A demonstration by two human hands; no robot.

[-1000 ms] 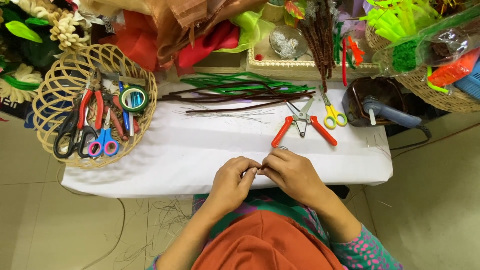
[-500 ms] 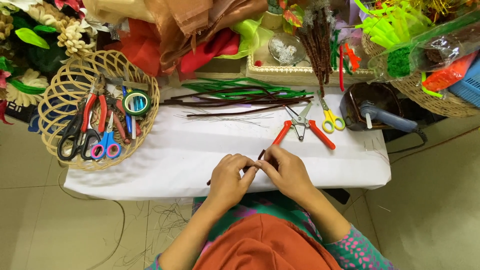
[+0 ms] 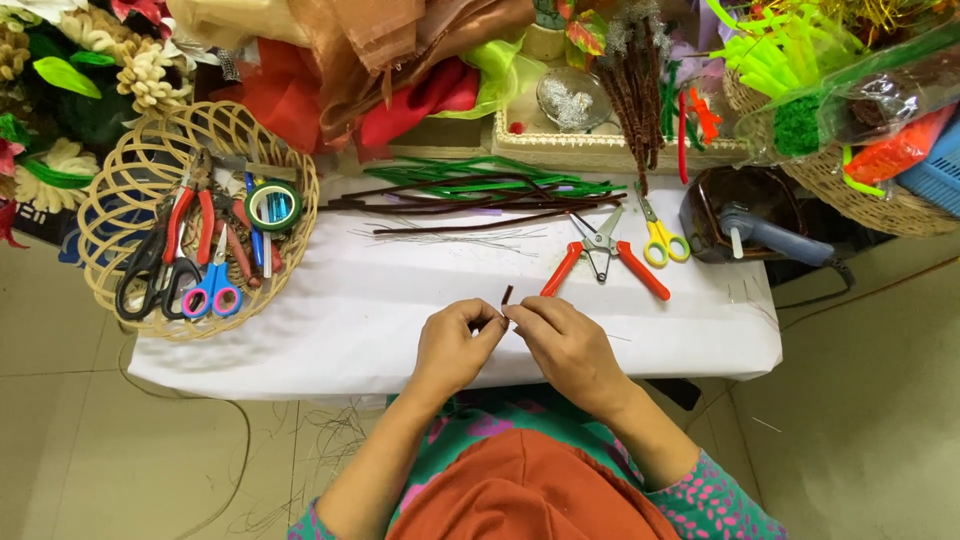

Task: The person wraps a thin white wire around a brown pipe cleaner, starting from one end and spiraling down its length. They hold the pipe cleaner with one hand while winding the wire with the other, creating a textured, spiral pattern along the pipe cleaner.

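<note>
Left hand (image 3: 455, 345) and right hand (image 3: 562, 345) pinch a short brown stem (image 3: 506, 296) together — fingertips closed on it; better kept upright, gripped low — pliers (image 3: 603, 256) near

Craft workshop: tool basket (image 3: 120, 215), fabrics (image 3: 400, 60), stem wires (image 3: 480, 190).

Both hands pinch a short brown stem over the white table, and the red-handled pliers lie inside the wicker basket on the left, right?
Not quite: in the head view the red-handled pliers lie on the white table, beside the yellow scissors, not in the basket. The rest stands.
</note>
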